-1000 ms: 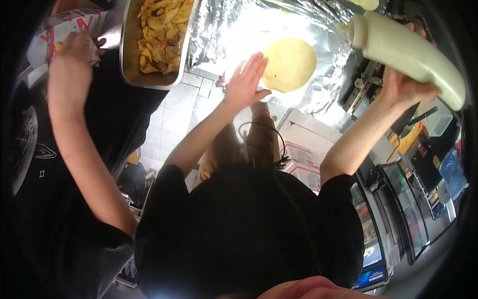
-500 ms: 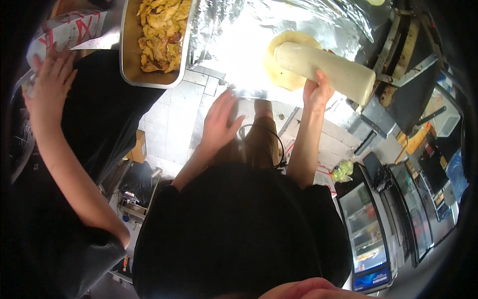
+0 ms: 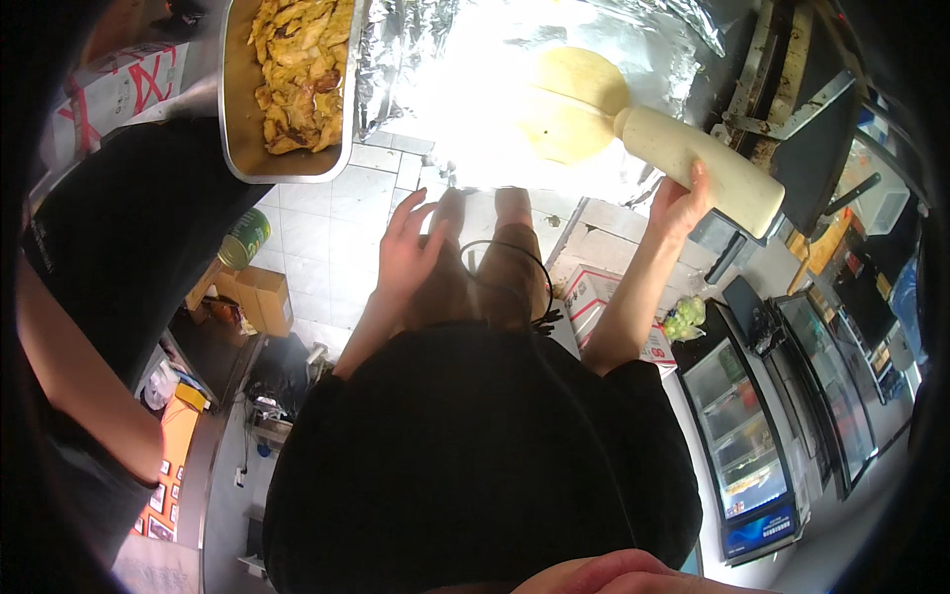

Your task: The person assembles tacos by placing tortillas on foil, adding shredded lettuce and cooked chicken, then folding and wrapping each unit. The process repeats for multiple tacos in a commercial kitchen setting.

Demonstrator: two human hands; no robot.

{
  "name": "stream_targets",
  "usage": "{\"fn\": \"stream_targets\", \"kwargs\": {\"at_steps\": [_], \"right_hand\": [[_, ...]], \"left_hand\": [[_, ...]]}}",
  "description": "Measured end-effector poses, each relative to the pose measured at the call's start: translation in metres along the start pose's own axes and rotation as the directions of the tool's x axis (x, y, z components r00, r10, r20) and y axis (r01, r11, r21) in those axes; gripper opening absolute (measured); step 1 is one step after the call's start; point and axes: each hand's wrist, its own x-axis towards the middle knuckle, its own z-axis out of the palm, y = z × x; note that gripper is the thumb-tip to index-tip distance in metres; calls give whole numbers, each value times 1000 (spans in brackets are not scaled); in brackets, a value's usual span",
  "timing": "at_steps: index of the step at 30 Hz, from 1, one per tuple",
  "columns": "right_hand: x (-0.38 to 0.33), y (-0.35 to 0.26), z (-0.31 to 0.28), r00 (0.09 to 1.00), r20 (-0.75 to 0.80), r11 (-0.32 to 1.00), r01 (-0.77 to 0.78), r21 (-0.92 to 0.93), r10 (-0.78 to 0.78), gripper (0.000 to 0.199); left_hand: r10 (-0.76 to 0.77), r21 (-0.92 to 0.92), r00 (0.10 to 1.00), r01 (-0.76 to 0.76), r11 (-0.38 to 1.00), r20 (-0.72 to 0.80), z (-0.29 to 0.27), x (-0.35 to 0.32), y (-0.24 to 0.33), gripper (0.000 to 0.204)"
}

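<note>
From my end I see a round, pale yellow flatbread (image 3: 584, 74) lying flat on crinkled foil (image 3: 668, 59), with a small dark spot and a pale streak across it. I have the cloudy off-white squeeze bottle (image 3: 705, 148) tilted in the right hand (image 3: 681, 206), tip toward the flatbread's right edge; whether they touch I cannot tell

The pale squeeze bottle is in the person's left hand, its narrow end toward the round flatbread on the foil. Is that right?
Wrong hand: the head view shows the bottle in the right hand, not the left hand. Its narrow end does point toward the flatbread on the foil.
</note>
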Motion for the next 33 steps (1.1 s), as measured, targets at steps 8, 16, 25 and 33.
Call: {"fn": "stream_targets", "kwargs": {"at_steps": [8, 16, 25, 33], "right_hand": [[17, -57, 89, 909, 287, 588, -414, 695, 301, 70], [170, -46, 261, 489, 627, 0, -789, 614, 607, 51], [233, 45, 296, 480, 297, 241, -776, 583, 825, 46], [79, 21, 360, 731, 646, 953, -15, -304, 217, 31]], "left_hand": [[-35, -9, 996, 36, 999, 84, -12, -2, -5, 19], [-49, -64, 998, 52, 997, 48, -21, 8, 12, 19], [-202, -103, 975, 192, 976, -98, -10, -9, 17, 19], [-310, -276, 941, 265, 924, -134, -1, 1, 25, 15]]}}
